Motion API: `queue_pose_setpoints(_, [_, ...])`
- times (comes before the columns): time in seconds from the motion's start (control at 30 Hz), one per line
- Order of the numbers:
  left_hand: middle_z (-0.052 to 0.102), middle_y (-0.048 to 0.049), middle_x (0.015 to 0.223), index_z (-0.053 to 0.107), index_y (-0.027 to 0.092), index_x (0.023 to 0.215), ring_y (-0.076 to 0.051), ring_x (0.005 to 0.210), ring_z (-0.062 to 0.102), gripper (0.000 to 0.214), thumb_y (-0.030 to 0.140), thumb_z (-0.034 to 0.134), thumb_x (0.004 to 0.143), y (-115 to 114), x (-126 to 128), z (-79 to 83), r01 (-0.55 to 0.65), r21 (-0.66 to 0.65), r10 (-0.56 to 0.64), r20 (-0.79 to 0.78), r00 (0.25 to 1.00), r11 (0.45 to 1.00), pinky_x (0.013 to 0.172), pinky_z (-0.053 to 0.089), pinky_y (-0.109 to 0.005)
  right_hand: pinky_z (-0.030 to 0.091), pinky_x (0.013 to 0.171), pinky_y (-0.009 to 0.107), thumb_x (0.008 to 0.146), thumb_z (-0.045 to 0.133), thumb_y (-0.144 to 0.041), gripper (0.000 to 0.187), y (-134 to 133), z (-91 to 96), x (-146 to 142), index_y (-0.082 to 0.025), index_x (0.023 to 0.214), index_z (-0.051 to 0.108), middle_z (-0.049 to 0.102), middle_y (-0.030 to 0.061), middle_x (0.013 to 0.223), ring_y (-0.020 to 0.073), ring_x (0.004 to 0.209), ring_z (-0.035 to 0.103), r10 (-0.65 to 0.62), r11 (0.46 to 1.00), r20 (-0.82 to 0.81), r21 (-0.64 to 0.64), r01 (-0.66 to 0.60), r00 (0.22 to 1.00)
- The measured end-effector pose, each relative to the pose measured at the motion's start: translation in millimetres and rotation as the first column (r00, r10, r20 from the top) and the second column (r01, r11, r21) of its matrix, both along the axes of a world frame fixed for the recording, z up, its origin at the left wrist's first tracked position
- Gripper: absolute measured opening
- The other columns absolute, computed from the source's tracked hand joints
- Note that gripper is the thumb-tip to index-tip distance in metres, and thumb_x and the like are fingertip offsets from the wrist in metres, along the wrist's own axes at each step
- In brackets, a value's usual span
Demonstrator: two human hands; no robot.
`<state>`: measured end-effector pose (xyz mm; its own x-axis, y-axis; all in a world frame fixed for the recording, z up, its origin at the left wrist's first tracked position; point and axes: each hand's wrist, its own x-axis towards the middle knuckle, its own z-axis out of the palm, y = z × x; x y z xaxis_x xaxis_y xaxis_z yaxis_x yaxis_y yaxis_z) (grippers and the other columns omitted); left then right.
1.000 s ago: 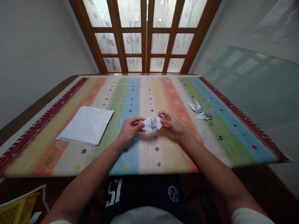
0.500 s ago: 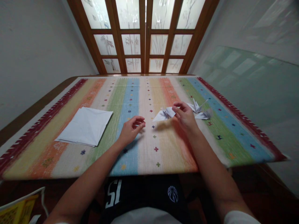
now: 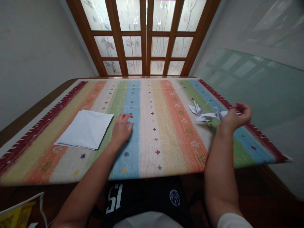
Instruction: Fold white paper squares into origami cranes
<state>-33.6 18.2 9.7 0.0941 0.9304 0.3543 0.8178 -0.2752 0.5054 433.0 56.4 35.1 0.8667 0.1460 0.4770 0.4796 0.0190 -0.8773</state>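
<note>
My right hand [image 3: 237, 116] is at the right side of the table, its fingers closed on a white folded paper crane [image 3: 222, 114], partly hidden by the hand. Just left of it lies a second paper crane [image 3: 196, 109]. White folded paper [image 3: 204, 117] between them overlaps the held crane, so its outline is hard to separate. My left hand [image 3: 121, 128] hovers over the blue stripe with its fingers apart and nothing in them. To its left rests a stack of white square paper sheets [image 3: 85, 128], with fold creases on the top sheet.
A striped tablecloth [image 3: 144, 152] in several colours covers the table. A glass panel [image 3: 251, 82] leans along the right wall, near my right hand. Wooden doors with glass panes [image 3: 133, 44] stand behind the far edge. Something yellow [image 3: 17, 213] shows at the lower left.
My right hand has carried the paper crane from the table's middle to the right, beside the other folded paper. My left hand has drawn back left, towards the sheets.
</note>
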Motion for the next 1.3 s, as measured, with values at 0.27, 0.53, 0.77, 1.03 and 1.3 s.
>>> queue_pose_setpoints(0.27, [0.053,-0.0301,0.152,0.051,0.007,0.155,-0.048,0.140,0.053,0.068,0.019,0.064,0.090,8.5,-42.7,9.4,-0.433,-0.167,0.365,-0.325,0.873,0.886,0.118,0.046,-0.061,0.048,0.093,0.048,0.072,0.058,0.001,0.024,-9.1,-14.7,-14.6,-0.021,0.076,0.066,0.059,0.0050,0.082,0.0250,0.083,0.058,0.213,0.791,-0.038,-0.580,-0.195,0.976])
queue_pose_setpoints(0.53, [0.061,-0.0262,0.143,0.056,0.016,0.154,-0.045,0.129,0.063,0.066,0.010,0.059,0.088,11.7,-49.8,14.9,-0.455,-0.229,0.380,-0.306,0.873,0.861,0.102,0.056,-0.057,0.039,0.113,0.062,0.073,0.060,0.000,0.035,-11.9,-7.1,-33.5,-0.020,0.098,0.072,0.057,0.0172,0.126,0.0371,0.130,0.052,0.127,0.929,0.272,-0.371,-0.018,0.954])
queue_pose_setpoints(0.77, [0.079,-0.0148,0.112,0.067,0.021,0.139,-0.036,0.104,0.075,0.053,0.006,0.062,0.088,16.0,-47.8,13.0,-0.328,-0.218,0.300,-0.153,0.942,0.919,0.092,0.057,-0.046,0.051,0.101,0.052,0.085,0.055,-0.012,0.021,-2.9,-12.7,-79.4,-0.020,0.096,0.072,0.064,0.0103,0.101,0.0300,0.103,0.063,0.552,0.834,0.481,-0.328,-0.443,0.681])
queue_pose_setpoints(1.03, [0.079,-0.0062,0.100,0.074,0.024,0.124,-0.022,0.089,0.075,0.040,0.010,0.064,0.088,-5.4,18.9,-8.7,0.496,-0.076,-0.463,0.261,0.847,0.865,0.088,0.060,-0.037,0.052,0.108,0.049,0.086,0.065,-0.008,0.052,-11.4,-42.6,-149.8,-0.031,0.132,0.075,0.067,0.0108,0.125,0.0287,0.119,0.064,0.975,0.104,0.217,-0.654,-0.749,-0.054])
queue_pose_setpoints(1.3, [0.077,-0.0121,0.111,0.076,0.020,0.120,-0.020,0.091,0.076,0.027,0.024,0.069,0.095,-18.1,33.1,-12.3,0.677,-0.035,-0.584,0.476,0.658,0.735,0.083,0.065,-0.034,0.051,0.111,0.052,0.091,0.065,-0.008,0.031,-11.2,-51.9,-165.9,-0.026,0.110,0.083,0.069,0.0141,0.130,0.0296,0.126,0.062,0.947,0.005,0.228,-0.718,-0.696,-0.229])
